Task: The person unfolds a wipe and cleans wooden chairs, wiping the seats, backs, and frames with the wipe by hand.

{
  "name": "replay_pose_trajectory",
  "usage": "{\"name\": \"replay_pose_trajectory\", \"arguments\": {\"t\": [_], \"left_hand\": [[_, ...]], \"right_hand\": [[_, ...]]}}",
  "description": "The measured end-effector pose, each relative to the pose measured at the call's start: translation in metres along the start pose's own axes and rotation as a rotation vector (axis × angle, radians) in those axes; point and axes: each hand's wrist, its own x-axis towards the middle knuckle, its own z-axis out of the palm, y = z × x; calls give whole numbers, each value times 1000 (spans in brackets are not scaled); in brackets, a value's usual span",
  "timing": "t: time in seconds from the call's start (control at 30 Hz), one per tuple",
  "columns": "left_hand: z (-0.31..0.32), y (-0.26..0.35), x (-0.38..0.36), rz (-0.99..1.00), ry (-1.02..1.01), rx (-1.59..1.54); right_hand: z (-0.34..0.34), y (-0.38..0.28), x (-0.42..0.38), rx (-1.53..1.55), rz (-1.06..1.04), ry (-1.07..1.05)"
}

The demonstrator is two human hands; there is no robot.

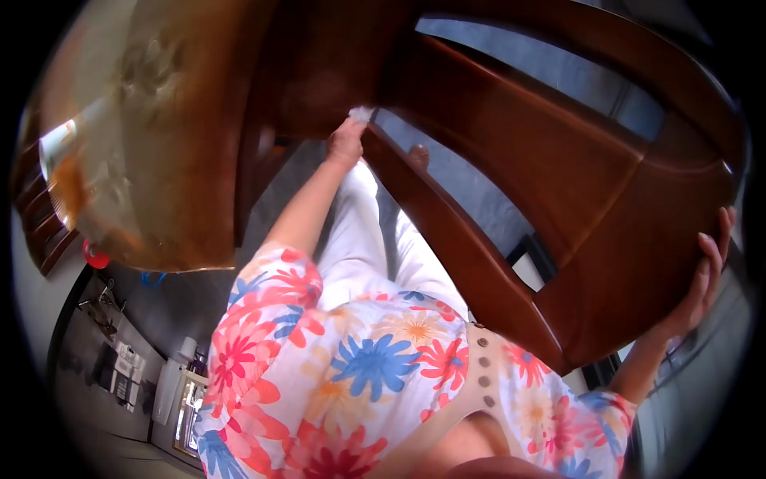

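Observation:
A dark brown wooden chair (606, 239) with a slatted back fills the upper right, tilted in my view. My left hand (346, 145) is closed round a crumpled white cloth (361, 114), perhaps a tissue. It presses this to the chair's side post, close to where the post meets the seat. At the far right, my right hand (704, 275) grips the outer edge of the chair's top rail. Part of its palm is hidden at the rail, and its fingertips show past the edge.
A table (171, 184) with a shiny, gold-patterned cover stands at upper left, close to my left arm. Another slatted wooden chair (44, 215) is beyond it. A red round object (96, 254) shows below the table edge. White furniture (171, 383) stands at lower left.

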Motion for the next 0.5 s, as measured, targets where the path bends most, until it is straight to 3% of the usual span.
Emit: {"name": "replay_pose_trajectory", "arguments": {"t": [0.07,0.23,0.33,0.4,0.5], "left_hand": [[-5,-7,-15,-165,-86,17],[-34,26,25,-325,241,-315],[2,32,79,-425,260,-837],[16,46,96,-537,295,-725],[13,61,109,-533,212,-793]], "right_hand": [[2,-1,-1,50,12,17],[4,-4,2,79,16,37],[3,-1,-1,62,23,41],[2,-3,1,55,0,26],[6,-9,1,93,24,50]]}}
